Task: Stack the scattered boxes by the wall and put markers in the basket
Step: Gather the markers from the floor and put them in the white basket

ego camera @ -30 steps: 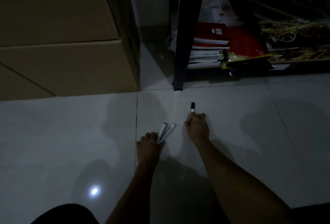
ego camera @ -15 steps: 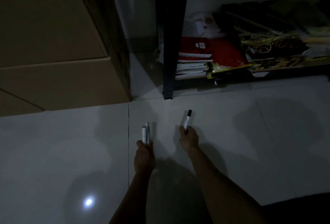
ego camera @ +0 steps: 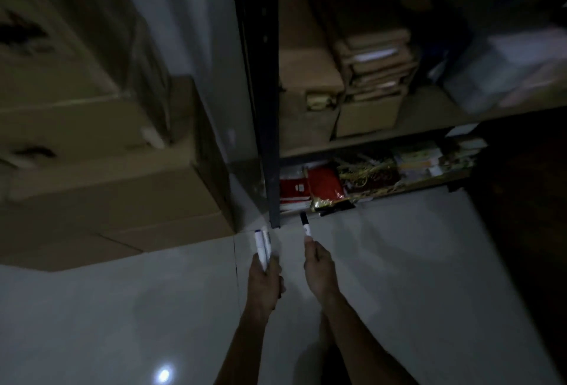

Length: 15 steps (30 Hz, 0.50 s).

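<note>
The view is lifted since a second ago: more of the boxes [ego camera: 101, 188] stacked by the wall at left is taken in, and a second level of the shelf [ego camera: 368, 145] is now shown above the floor [ego camera: 399, 262]. Both hands are raised off the tiles, where one second ago they were pressed low over the markers. The left hand [ego camera: 264, 277] is curled round two white markers [ego camera: 262, 246], held side by side and pointing up; the right hand [ego camera: 317, 265] is pinched on one black-capped marker [ego camera: 306, 226], lifted from the floor and now upright. The pickup is judged done, with three markers in grip, and carrying to the basket is judged to be the step left. No basket is seen anywhere in view, so its place cannot be told. The scene is dark and smeared by motion: box markings, the shelf's contents and the finger positions are hard to make out, and the boxes are cut off at the left and top edges.
</note>
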Tool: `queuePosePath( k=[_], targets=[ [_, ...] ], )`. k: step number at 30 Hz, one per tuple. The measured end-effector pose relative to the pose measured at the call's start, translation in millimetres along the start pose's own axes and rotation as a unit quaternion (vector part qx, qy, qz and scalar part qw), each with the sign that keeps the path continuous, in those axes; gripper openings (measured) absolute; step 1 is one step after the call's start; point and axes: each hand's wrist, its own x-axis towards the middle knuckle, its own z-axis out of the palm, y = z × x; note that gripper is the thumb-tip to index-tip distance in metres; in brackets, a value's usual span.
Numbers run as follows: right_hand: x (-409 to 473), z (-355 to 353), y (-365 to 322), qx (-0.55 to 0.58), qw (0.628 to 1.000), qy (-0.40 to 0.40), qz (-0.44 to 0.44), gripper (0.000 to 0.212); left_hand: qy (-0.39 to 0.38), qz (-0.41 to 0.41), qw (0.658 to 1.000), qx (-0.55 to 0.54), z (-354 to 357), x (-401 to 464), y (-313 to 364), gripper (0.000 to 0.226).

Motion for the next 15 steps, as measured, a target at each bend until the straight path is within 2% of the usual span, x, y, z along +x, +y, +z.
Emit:
queuePosePath(
  k=[5,9,12,15],
  targets=[
    [-69.6,-53.7,-113.4,0.036,0.999,0.016,-0.035,0.048,-0.025,0.058,0.998,-0.017,-2.6,-66.4,132.2,0.028],
    [-111.2,-85.6,-170.8,0.062,0.995,0.014,-0.072,0.045,-0.01,0.12,0.993,-0.002,-6.3,-113.8,196.2,0.019],
    [-137.2,-107.7,-212.1,0.084,0.987,0.037,-0.13,0.047,-0.01,0.141,0.99,-0.004,-3.0,-141.0,236.5,0.029],
    [-149.7,-127.9,-254.0,0.089,0.98,0.045,-0.172,0.047,-0.02,0.175,0.984,-0.011,9.5,-158.1,285.7,0.027]
  ],
)
